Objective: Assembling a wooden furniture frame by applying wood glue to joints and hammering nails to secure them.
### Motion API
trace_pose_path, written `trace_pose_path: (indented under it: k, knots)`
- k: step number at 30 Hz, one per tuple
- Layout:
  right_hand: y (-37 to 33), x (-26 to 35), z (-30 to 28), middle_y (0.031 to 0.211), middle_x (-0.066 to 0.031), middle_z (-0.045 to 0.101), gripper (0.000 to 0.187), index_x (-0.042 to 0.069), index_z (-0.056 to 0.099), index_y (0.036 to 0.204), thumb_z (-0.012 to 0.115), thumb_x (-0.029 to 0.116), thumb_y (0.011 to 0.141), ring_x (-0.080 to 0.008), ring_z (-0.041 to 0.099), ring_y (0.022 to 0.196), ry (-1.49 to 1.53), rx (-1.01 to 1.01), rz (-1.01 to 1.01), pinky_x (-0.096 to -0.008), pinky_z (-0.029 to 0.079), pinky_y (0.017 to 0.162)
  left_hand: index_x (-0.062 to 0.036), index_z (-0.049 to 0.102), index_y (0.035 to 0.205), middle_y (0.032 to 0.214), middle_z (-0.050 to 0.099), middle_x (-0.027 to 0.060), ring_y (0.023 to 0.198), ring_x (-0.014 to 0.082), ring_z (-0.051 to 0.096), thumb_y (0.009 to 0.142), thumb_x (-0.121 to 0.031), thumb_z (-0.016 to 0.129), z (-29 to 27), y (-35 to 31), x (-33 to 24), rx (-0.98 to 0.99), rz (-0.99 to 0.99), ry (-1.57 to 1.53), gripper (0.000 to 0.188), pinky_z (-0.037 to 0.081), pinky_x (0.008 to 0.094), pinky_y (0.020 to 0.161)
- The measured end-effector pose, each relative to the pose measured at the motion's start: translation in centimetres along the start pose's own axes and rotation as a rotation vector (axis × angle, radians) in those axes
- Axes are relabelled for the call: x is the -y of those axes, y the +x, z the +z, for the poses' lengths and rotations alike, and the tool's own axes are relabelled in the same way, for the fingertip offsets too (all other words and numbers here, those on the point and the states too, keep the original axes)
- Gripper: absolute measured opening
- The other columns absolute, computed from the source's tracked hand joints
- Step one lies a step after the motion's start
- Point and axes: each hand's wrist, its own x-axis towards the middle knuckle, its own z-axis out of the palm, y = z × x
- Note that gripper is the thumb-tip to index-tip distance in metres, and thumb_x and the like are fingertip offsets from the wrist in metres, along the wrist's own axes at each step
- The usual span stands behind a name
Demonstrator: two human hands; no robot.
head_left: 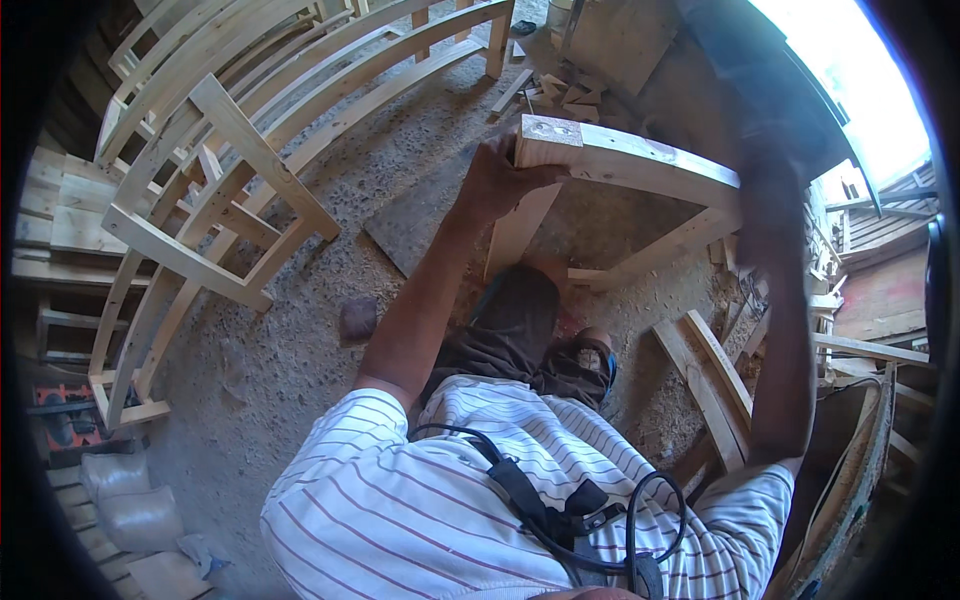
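Note:
A pale wooden frame (640, 157) with a curved top rail stands upright on the floor in front of my legs. My left hand (505, 180) is closed around its left top corner, thumb along the rail's near side. On the rail's top face beside that hand, a lighter patch with round marks shows. My right hand (770, 220) is at the rail's right end, smeared by motion. Its fingers cannot be made out, nor whether it holds anything.
Several wooden frames (400, 50) stand at the back left, one smaller frame (180, 262) leaning nearer. Wood offcuts (575, 95) lie beyond my frame. Loose boards (705, 385) lie on the right. Filled plastic bags (135, 505) sit at the lower left, near an orange-red case (70, 415).

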Motion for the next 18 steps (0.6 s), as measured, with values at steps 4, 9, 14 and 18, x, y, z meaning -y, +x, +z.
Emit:
trace_pose_path:
  k: [4, 9, 14, 18]
  knots:
    - [-5.7, -2.4, -1.2, 0.083, -0.006, 0.064, 0.049, 0.012, 0.053, 0.145, 0.064, 0.014, 0.097, -0.016, 0.059, 0.073, 0.195, 0.232, 0.365, -0.0331, 0.049, 0.07, -0.0003, 0.071, 0.107, 0.091, 0.074, 0.0053, 0.066, 0.005, 0.061, 0.075, -0.028, 0.092, 0.4, 0.8, -1.4, 0.093, -0.05, 0.083, 0.047, 0.051, 0.0243, 0.052]
    - [-15.6, -3.5, 1.3, 0.082, 0.002, 0.063, 0.037, 0.006, 0.064, 0.128, 0.074, 0.012, 0.094, -0.0036, 0.053, 0.071, 0.486, -0.188, 0.789, -0.0219, 0.044, 0.065, -0.0005, 0.066, 0.118, 0.109, 0.069, 0.0057, 0.094, 0.0146, 0.064, 0.089, -0.024, 0.079, -4.0, 2.4, 4.7, -0.048, 0.307, 0.362, 0.039, 0.053, 0.0333, 0.085]
    - [-25.1, -3.2, 3.3, 0.088, 0.0013, 0.069, 0.029, 0.0, 0.069, 0.113, 0.079, 0.013, 0.09, -0.0038, 0.063, 0.077, 0.804, -0.405, 1.114, -0.0202, 0.05, 0.068, -0.0003, 0.069, 0.113, 0.111, 0.07, 0.0098, 0.095, 0.0224, 0.069, 0.096, -0.004, 0.063, 4.6, -5.3, -6.0, 0.217, 0.509, 0.176, 0.018, 0.056, 0.0337, 0.084]
    - [-29.2, -1.0, 7.6, 0.091, -0.001, 0.071, 0.027, -0.001, 0.071, 0.109, 0.081, 0.012, 0.088, -0.0064, 0.065, 0.083, 0.98, -0.528, 1.05, -0.0219, 0.053, 0.072, -0.0046, 0.071, 0.11, 0.107, 0.068, 0.0126, 0.092, 0.0258, 0.071, 0.09, 0.003, 0.066, 13.6, -13.4, -2.6, 1.212, 0.322, 0.286, 0.022, 0.056, 0.0368, 0.081]
